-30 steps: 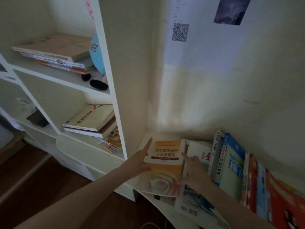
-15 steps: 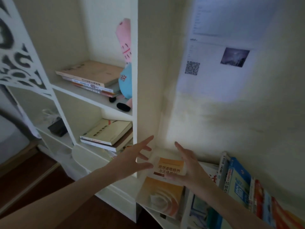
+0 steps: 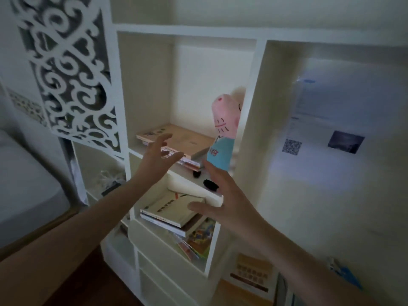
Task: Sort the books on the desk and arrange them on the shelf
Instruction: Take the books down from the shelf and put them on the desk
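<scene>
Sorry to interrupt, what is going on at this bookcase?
A person stretches both bare hands toward the white bookcase, and both are open and hold nothing. The left hand is in front of the upper stack of books next to a plush toy; the right hand is in front of the lower stack. An orange book lies apart at the lower right.

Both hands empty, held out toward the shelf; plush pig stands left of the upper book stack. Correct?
Not quite. In the head view the plush pig stands right of the upper book stack, not left. The rest holds: left hand and right hand are both empty, held out toward the shelf.
</scene>
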The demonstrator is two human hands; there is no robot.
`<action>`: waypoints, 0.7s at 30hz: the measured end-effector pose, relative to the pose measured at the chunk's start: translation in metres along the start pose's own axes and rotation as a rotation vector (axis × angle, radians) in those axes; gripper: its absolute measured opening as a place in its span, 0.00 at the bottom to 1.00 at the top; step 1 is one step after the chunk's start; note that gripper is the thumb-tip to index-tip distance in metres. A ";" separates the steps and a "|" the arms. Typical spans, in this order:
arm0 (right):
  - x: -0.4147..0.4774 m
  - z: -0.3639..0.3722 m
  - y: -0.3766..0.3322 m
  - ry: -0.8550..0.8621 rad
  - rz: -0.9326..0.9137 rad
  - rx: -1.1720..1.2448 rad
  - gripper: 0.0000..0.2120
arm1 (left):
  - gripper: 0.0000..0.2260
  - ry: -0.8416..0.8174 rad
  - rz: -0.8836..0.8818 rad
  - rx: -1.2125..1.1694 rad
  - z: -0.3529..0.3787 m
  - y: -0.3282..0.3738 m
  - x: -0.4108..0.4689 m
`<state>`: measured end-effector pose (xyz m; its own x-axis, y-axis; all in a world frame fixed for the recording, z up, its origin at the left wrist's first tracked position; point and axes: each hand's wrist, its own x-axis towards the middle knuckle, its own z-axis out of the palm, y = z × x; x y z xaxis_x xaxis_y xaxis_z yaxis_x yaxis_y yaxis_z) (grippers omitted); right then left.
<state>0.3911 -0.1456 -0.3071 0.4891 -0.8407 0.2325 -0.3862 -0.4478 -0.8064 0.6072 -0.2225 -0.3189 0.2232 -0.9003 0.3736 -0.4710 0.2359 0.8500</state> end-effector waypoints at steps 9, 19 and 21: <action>0.112 0.018 -0.006 0.091 0.043 0.012 0.47 | 0.45 -0.175 -0.532 -0.428 -0.009 -0.024 0.052; 0.162 0.022 0.032 0.126 0.109 -0.258 0.48 | 0.41 -0.222 -0.396 -0.210 -0.001 -0.045 0.078; 0.167 0.025 0.035 0.138 0.118 -0.271 0.49 | 0.46 -0.242 -0.265 0.092 -0.001 -0.051 0.076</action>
<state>0.4784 -0.2940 -0.3101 0.3257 -0.9165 0.2325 -0.6368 -0.3944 -0.6626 0.6489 -0.3028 -0.3335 0.1449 -0.9888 0.0368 -0.5006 -0.0412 0.8647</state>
